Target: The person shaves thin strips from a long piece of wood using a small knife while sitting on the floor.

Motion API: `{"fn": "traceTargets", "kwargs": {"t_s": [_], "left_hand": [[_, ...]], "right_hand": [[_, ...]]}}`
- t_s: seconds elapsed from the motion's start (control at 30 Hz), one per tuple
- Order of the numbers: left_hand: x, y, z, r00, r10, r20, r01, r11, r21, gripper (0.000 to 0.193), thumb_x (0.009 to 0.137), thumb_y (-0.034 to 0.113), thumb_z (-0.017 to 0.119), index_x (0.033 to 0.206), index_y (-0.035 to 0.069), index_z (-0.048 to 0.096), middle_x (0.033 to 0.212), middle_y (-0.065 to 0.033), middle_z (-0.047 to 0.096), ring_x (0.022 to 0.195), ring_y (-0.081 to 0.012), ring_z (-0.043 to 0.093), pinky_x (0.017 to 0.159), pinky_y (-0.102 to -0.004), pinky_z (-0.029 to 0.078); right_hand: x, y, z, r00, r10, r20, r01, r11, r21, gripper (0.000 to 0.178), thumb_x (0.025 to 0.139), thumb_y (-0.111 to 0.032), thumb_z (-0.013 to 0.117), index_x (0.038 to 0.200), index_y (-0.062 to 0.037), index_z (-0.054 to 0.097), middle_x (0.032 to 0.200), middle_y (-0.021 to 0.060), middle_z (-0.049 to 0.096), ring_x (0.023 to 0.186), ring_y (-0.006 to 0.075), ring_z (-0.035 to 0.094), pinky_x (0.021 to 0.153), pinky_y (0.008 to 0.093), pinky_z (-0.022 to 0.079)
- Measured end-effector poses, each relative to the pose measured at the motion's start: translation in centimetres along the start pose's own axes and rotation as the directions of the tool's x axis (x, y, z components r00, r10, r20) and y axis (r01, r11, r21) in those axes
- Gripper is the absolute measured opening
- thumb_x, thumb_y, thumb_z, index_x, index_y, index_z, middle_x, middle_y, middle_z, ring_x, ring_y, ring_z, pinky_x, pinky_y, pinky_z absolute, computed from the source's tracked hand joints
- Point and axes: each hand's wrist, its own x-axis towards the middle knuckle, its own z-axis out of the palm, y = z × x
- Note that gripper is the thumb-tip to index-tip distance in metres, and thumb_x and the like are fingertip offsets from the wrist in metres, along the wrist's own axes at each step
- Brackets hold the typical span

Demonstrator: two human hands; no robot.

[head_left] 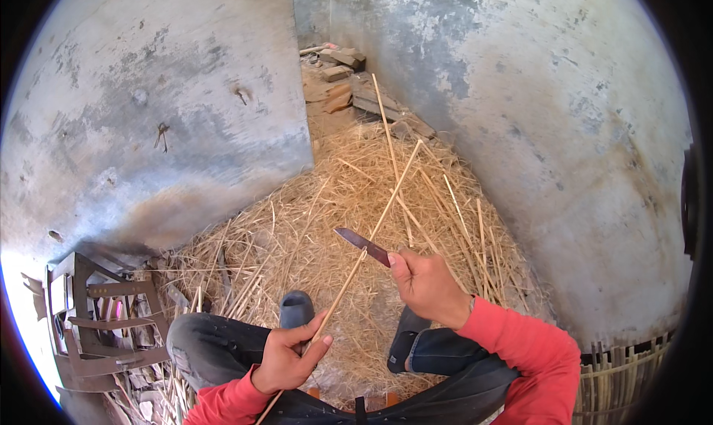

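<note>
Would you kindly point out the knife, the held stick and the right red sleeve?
Knife (357, 240), head view: on the blade.
Held stick (349, 277), head view: on the shaft below the knife.
Right red sleeve (524, 342), head view: on the forearm.

A brown frame (111, 324) and bricks (336, 73) stand near weathered walls (557, 128).

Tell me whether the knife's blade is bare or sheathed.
Bare: the knife has no sheath over its blade, which shows uncovered from its tip to near the right hand.
</note>
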Motion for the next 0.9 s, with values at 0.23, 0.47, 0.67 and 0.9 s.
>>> {"fn": "traceTargets", "kwargs": {"t_s": [0.23,0.47,0.67,0.9], "left_hand": [[0.0,0.8,-0.4,0.997,-0.046,0.068,0.063,0.959,-0.277,0.04,0.103,0.004,0.062,0.142,-0.003,0.058,0.069,0.0076,0.051,0.059,-0.0005,0.042,0.051,-0.0205,0.034],[1.2,1.2,-0.6,0.994,0.022,0.107,0.002,0.976,-0.216,0.039,0.109,0.014,0.054,0.145,0.001,0.056,0.067,0.0032,0.05,0.056,-0.0033,0.042,0.049,-0.0222,0.034],[1.1,0.9,0.3,0.974,-0.036,0.226,0.08,0.978,-0.19,0.043,0.111,0.023,0.052,0.148,0.001,0.053,0.074,0.0001,0.056,0.057,-0.004,0.044,0.05,-0.0209,0.037],[0.8,1.4,0.7,0.899,-0.062,0.434,0.185,0.951,-0.248,0.047,0.108,0.016,0.056,0.152,0.002,0.048,0.079,-0.0006,0.061,0.059,-0.0032,0.048,0.052,-0.0197,0.04]], "right_hand": [[-0.9,-0.9,1.1,0.997,0.037,0.069,-0.041,0.997,0.058,0.034,0.105,-0.024,0.058,0.083,-0.0001,0.065,0.055,0.0212,0.054,0.044,0.0377,0.056,0.044,0.0446,0.042],[-2.7,-1.8,3.2,0.971,-0.037,0.238,-0.022,0.97,0.241,0.034,0.105,-0.028,0.058,0.089,0.0003,0.067,0.062,0.0197,0.059,0.05,0.0316,0.058,0.049,0.0409,0.045],[2.0,-1.2,0.8,0.977,0.203,0.067,-0.212,0.875,0.435,0.029,0.1,-0.028,0.067,0.087,-0.0024,0.068,0.064,0.0,0.059,0.058,0.0069,0.053,0.05,0.0302,0.04],[4.4,2.5,-3.8,0.932,0.341,-0.124,-0.189,0.746,0.638,0.026,0.098,-0.024,0.071,0.084,-0.0025,0.067,0.066,-0.007,0.054,0.058,0.0028,0.044,0.051,0.0254,0.033]]}}
